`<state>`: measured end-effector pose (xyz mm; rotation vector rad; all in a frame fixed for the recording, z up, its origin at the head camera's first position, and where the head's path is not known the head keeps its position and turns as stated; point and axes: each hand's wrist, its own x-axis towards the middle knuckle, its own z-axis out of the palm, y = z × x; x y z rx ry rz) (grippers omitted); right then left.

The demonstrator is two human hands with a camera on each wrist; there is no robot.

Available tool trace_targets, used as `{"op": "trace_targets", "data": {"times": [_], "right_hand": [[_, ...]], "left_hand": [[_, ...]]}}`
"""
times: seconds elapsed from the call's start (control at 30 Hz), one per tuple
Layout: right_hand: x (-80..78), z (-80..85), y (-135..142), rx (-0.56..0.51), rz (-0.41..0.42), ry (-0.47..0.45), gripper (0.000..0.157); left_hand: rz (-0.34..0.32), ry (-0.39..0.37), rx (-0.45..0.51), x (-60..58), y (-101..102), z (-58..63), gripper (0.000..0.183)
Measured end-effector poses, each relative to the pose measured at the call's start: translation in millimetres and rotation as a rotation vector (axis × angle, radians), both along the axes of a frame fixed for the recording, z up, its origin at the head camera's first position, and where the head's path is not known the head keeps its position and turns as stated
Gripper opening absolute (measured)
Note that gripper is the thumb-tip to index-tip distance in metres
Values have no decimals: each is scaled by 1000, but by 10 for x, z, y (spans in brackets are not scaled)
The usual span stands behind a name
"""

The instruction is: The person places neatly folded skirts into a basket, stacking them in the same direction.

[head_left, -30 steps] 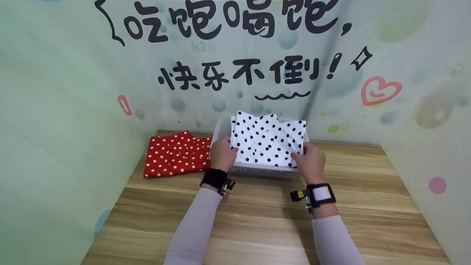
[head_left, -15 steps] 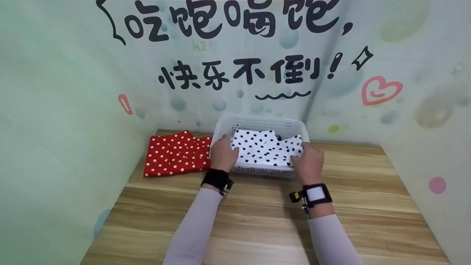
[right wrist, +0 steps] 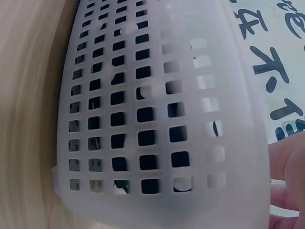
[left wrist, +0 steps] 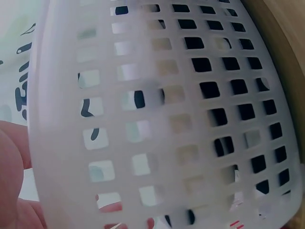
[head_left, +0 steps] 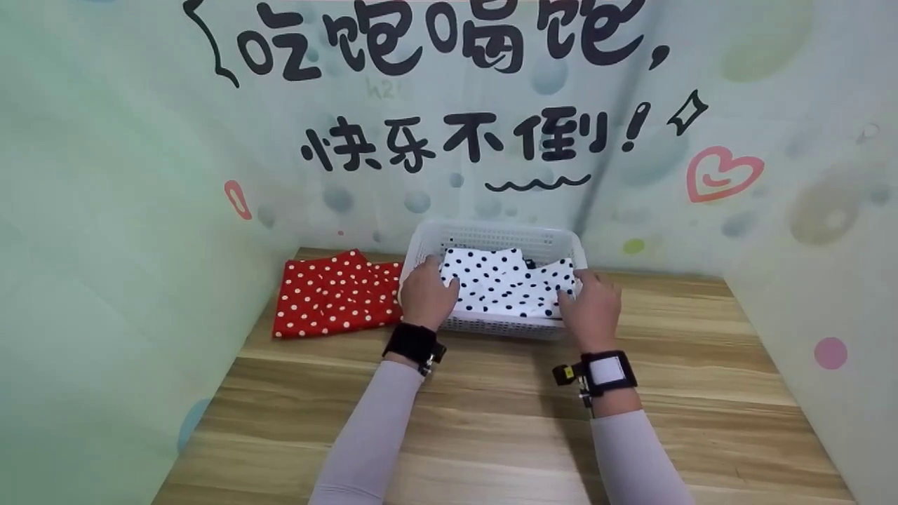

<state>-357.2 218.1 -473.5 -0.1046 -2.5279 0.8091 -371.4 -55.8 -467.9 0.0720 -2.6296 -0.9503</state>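
A folded white cloth with black dots (head_left: pixel 491 284) lies in a white perforated basket (head_left: pixel 533 238) in the head view. My left hand (head_left: pixel 426 293) grips the cloth's left side, its thumb over the dotted fabric. On the opposite side, my right hand (head_left: pixel 593 307) holds the cloth's right edge between thumb and fingers. Both wrist views look at the outside of the basket wall (left wrist: pixel 167 109), with parts of the left fingers (left wrist: pixel 14 162) and right fingers (right wrist: pixel 288 164) showing past its rim. Most fingertips are hidden inside the basket.
To the left of the basket, a folded red cloth with white dots (head_left: pixel 337 294) lies on the wooden table (head_left: pixel 484 421). A printed curtain (head_left: pixel 631 210) rises right behind the basket, with pale side walls at both sides.
The white dotted cloth has gone down from standing above the basket rim to lying inside it, and both hands came with it. Since half a second ago the hands have shifted only slightly.
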Motion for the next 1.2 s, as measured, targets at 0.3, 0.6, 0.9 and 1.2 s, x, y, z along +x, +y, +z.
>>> {"op": "trace_targets", "data": {"times": [0.3, 0.6, 0.9, 1.2], "right_hand": [[34, 49, -31, -28, 40, -16, 47], [35, 32, -40, -24, 49, 1, 48], [46, 38, -80, 11, 68, 8, 46], [79, 26, -224, 30, 120, 56, 45]], "left_hand": [[-45, 8, -39, 17, 42, 11, 49], [-93, 51, -76, 60, 97, 4, 47], [-137, 97, -121, 90, 149, 30, 43], [-212, 86, -56, 139, 44, 30, 43]]}}
